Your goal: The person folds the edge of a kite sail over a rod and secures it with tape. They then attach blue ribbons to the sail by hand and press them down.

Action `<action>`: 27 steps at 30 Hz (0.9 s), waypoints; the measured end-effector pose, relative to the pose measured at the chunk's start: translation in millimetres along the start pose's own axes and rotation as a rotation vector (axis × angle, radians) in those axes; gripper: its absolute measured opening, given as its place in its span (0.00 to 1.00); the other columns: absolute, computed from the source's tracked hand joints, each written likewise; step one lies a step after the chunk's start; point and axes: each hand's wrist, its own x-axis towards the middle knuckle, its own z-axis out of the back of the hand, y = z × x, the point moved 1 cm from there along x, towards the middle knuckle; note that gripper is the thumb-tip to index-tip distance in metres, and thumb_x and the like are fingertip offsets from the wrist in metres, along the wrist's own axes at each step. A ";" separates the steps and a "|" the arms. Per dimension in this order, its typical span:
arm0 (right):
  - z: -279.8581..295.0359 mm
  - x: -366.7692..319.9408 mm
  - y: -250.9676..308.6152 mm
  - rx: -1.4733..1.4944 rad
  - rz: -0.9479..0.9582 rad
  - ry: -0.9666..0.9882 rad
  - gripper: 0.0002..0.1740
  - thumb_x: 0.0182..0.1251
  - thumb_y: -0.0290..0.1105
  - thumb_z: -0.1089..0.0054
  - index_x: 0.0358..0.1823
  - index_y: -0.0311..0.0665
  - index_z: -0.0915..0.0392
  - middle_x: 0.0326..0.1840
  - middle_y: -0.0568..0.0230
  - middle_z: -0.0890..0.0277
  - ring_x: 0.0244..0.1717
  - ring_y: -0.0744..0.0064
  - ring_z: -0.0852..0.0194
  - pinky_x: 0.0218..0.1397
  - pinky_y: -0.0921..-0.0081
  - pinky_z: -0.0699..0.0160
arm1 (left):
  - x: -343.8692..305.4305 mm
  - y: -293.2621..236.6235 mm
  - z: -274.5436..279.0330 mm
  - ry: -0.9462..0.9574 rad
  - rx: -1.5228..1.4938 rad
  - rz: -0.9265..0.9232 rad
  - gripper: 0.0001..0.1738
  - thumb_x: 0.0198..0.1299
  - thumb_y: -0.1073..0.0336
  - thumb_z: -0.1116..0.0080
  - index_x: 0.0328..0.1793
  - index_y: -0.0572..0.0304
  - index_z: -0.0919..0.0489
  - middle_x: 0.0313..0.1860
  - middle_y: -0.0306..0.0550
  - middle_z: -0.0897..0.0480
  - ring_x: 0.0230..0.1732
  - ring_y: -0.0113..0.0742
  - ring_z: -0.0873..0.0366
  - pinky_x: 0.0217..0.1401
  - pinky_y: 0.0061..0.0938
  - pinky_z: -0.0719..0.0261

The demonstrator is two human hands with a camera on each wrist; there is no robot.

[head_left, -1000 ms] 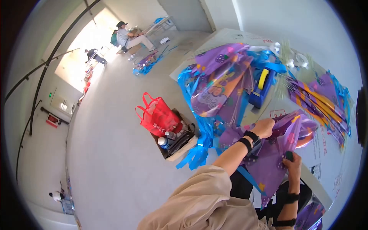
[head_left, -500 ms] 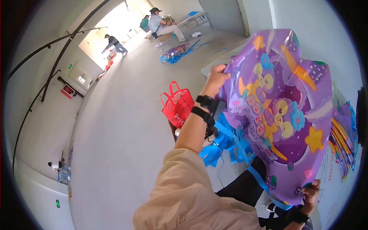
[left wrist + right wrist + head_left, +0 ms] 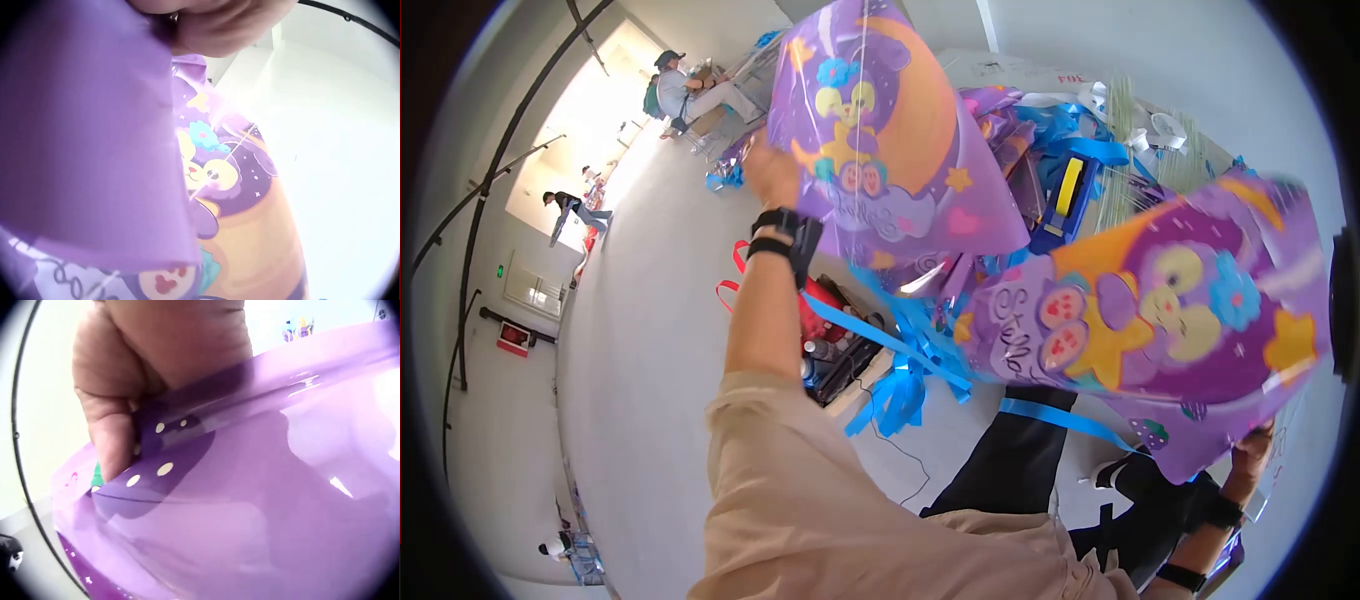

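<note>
Left to right: the left hand (image 3: 772, 178) grasps the edge of a purple rabbit-printed film panel (image 3: 900, 150), held aloft; a sharp tug, I judge, could crease or tear it there. Below, loose blue streamers (image 3: 905, 385) dangle and might tangle or snag. The blue tape dispenser (image 3: 1060, 215) shows between the panels; sweeping film could catch on it. The right-hand panel (image 3: 1160, 310) hangs above the lap, its lower margin pinched by the right hand (image 3: 1250, 452); slick film may slip free.
</note>
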 end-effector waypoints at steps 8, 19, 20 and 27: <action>-133.7 64.7 -55.2 -0.116 0.122 0.232 0.15 0.51 0.24 0.42 0.43 0.37 0.24 0.38 0.64 0.24 0.37 0.73 0.27 0.43 0.76 0.28 | -52.9 -144.5 -107.2 0.536 -0.141 -0.057 0.37 0.55 0.58 0.44 0.70 0.62 0.39 0.52 0.65 0.23 0.57 0.60 0.27 0.63 0.48 0.33; -72.8 88.0 4.2 -0.392 0.155 0.506 0.09 0.57 0.29 0.41 0.39 0.36 0.23 0.38 0.58 0.23 0.36 0.70 0.24 0.40 0.74 0.22 | -74.3 -340.5 26.3 1.181 -1.876 -0.363 0.34 0.52 0.53 0.34 0.57 0.74 0.26 0.55 0.62 0.21 0.56 0.46 0.22 0.61 0.32 0.27; -76.3 86.1 18.8 -0.417 0.172 0.520 0.08 0.58 0.29 0.41 0.39 0.36 0.23 0.38 0.57 0.23 0.36 0.69 0.24 0.40 0.74 0.22 | -69.8 -340.7 38.0 1.324 -1.957 -0.379 0.32 0.54 0.53 0.36 0.57 0.74 0.25 0.55 0.61 0.21 0.55 0.46 0.22 0.60 0.32 0.26; -157.1 21.6 130.6 -0.590 0.282 0.552 0.08 0.62 0.32 0.40 0.36 0.35 0.22 0.38 0.54 0.22 0.35 0.67 0.22 0.38 0.72 0.18 | -84.7 -383.9 96.5 2.292 -2.365 -0.350 0.23 0.60 0.56 0.40 0.50 0.72 0.20 0.48 0.59 0.18 0.44 0.42 0.17 0.44 0.31 0.19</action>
